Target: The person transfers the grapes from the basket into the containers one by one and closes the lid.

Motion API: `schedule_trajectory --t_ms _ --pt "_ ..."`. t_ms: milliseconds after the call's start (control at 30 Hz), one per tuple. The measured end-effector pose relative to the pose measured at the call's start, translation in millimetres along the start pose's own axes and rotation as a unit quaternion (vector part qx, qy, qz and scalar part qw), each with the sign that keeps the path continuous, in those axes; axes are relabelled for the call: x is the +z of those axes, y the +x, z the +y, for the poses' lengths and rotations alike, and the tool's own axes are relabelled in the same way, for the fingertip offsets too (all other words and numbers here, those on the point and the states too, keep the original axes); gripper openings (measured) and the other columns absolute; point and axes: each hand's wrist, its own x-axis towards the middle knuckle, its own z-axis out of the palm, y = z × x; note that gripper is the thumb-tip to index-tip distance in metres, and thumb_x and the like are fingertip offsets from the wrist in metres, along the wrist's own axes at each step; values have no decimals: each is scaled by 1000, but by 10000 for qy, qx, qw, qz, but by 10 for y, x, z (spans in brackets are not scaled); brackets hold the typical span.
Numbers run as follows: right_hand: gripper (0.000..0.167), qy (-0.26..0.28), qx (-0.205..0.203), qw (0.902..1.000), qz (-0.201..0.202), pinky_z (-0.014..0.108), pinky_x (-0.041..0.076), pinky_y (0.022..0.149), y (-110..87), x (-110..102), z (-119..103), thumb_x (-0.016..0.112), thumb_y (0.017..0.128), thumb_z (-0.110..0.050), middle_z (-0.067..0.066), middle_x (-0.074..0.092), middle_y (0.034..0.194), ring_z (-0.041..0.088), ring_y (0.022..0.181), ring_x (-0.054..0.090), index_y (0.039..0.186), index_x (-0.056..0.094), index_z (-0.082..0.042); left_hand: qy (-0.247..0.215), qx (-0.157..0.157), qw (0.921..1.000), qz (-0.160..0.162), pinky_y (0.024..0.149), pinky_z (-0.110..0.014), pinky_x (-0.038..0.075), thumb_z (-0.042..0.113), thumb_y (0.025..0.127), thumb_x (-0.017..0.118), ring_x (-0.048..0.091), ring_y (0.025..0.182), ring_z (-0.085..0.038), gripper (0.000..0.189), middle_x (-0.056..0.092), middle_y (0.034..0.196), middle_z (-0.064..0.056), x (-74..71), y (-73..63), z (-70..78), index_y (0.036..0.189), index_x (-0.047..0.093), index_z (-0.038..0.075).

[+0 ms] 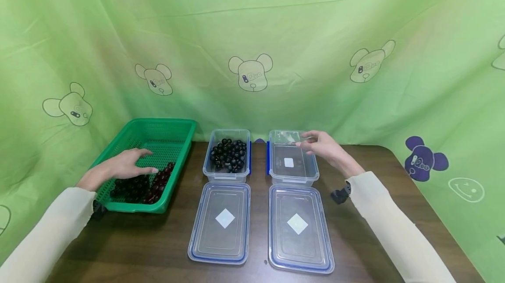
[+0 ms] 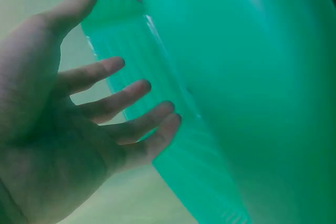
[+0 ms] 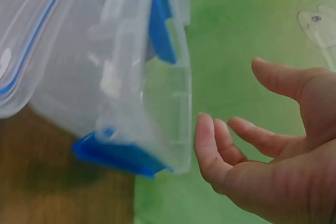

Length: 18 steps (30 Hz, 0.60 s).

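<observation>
My left hand (image 1: pixel 125 164) hovers over the green plastic basket (image 1: pixel 165 122), fingers spread and nothing in them. Below it lie two heaps of small round grape-like fruit, one nearly black (image 1: pixel 132 191) and one dark red (image 1: pixel 161 182). In the left wrist view the palm and spread fingers show beside the basket's wall (image 2: pixel 157 103). Above the far right part of a clear box (image 1: pixel 293 173) is my right hand (image 1: pixel 322 145), fingers loosely bent and holding nothing. The right wrist view shows its fingertips apart from the box's wall (image 3: pixel 168 103). No fruit shows in this box.
Beside it, a second clear box (image 1: pixel 226 177) holds a pile of black round fruit (image 1: pixel 229 155). Two clear lids with blue seals, a left lid (image 1: pixel 218 243) and a right lid (image 1: pixel 301 250), lie in front on the brown table (image 1: pixel 158 248). A green curtain (image 1: pixel 252 24) hangs behind.
</observation>
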Motion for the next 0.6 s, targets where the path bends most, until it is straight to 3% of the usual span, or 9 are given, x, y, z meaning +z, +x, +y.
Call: schedule_trajectory --t_ms 267,467,600 --pt "75 17 113 9996 248 56 45 119 -47 -89 253 66 104 -25 37 44 155 49 137 54 160 29 9 55 -478 9976 -500 110 -76 38 56 96 71 31 142 -68 96 38 154 -46 41 -113 -253 154 38 -14" --pt "74 327 196 9992 131 52 46 119 -38 -175 410 63 106 -21 38 39 158 49 142 51 162 25 7 -166 -636 9950 -752 108 -73 43 57 93 74 38 139 -67 107 36 154 -47 62 -126 -368 154 30 -18" --pt "73 864 233 9959 -125 40 51 116 29 -217 535 61 106 -14 34 46 156 35 134 62 164 21 7 -357 -797 9910 -1013 107 -73 44 57 91 76 36 139 -68 113 30 154 -50 64 -124 -420 155 24 -20"
